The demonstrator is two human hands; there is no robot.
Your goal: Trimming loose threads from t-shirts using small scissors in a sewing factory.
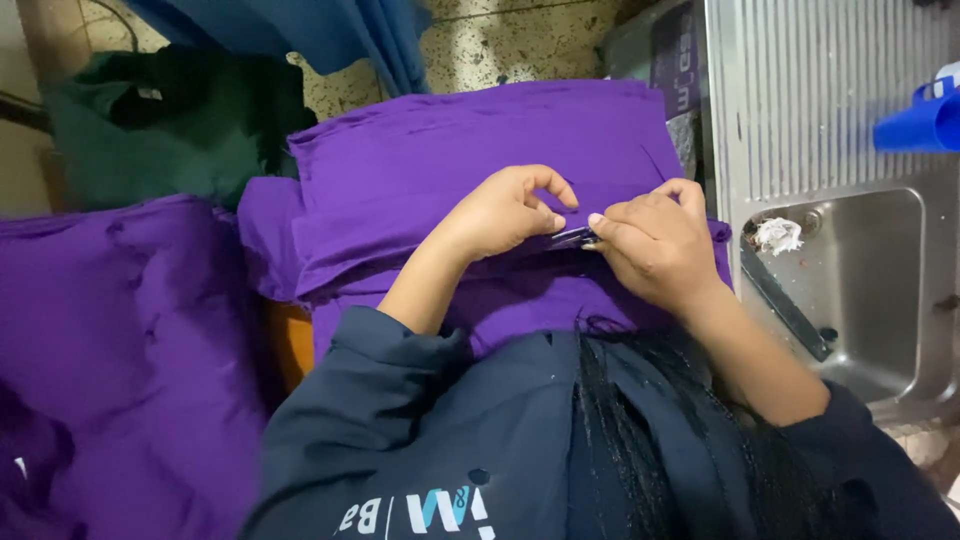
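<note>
A stack of folded purple cloth [470,150] lies in front of me at centre. My left hand [505,212] rests on it with fingertips pinched together near the cloth's front edge. My right hand [655,240] is beside it, thumb and fingers closed on a small dark tool [572,238], possibly thread snips, held between the two hands. Both hands touch the purple cloth. My dark navy sleeves and long black hair fill the lower part of the view.
A larger heap of purple cloth [110,340] lies at left. Dark green fabric [170,120] sits at upper left, blue fabric [300,30] above. A metal sink [860,280] stands at right with a blue plastic object [920,120] over its drainboard.
</note>
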